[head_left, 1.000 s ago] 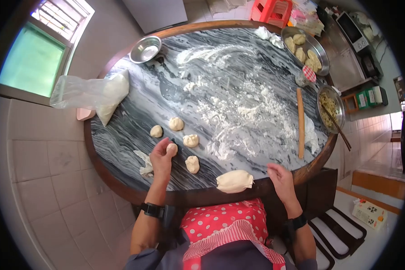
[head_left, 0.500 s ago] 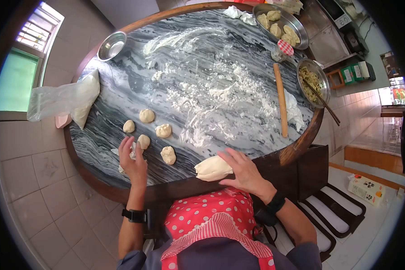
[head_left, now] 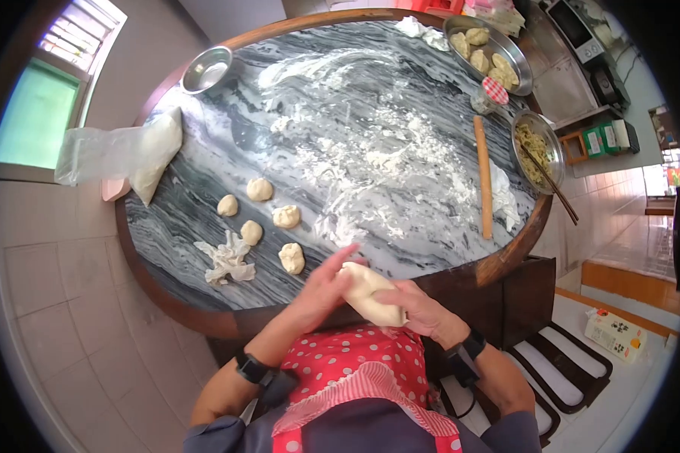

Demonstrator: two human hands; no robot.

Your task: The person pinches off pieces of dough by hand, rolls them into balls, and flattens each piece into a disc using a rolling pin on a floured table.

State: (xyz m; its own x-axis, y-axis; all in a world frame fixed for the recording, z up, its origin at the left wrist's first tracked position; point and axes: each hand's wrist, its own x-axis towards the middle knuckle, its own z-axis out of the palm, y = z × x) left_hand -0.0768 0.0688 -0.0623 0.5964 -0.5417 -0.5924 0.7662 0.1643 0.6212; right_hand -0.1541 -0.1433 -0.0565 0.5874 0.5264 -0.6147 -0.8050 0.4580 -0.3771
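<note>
A long, pale piece of dough [head_left: 372, 293] is tilted between my two hands at the table's near edge. My right hand [head_left: 423, 308] grips its right end, thumb across the top. At the other end, my left hand [head_left: 321, 296] has the dough between thumb and fingers, which are fairly straight. Left of my hands, several small dough balls lie apart on the marble, the nearest dough ball [head_left: 291, 258] close to my left hand. A crumpled white wrap [head_left: 227, 258] rests beyond them.
White flour [head_left: 385, 155] is spread over the marble tabletop [head_left: 415, 260]. A rolling pin [head_left: 483, 177] lies at the right, near a bowl of filling [head_left: 557, 151] with chopsticks [head_left: 549, 183]. Farther back are a jar [head_left: 485, 100] and a pan [head_left: 523, 64]; a metal bowl [head_left: 206, 69] and flour bag [head_left: 159, 155] sit left.
My left hand has moved right, from the crumpled wrap and small dough balls to the long dough. My right hand has tilted the dough and brought it nearer my body. The view has shifted slightly.
</note>
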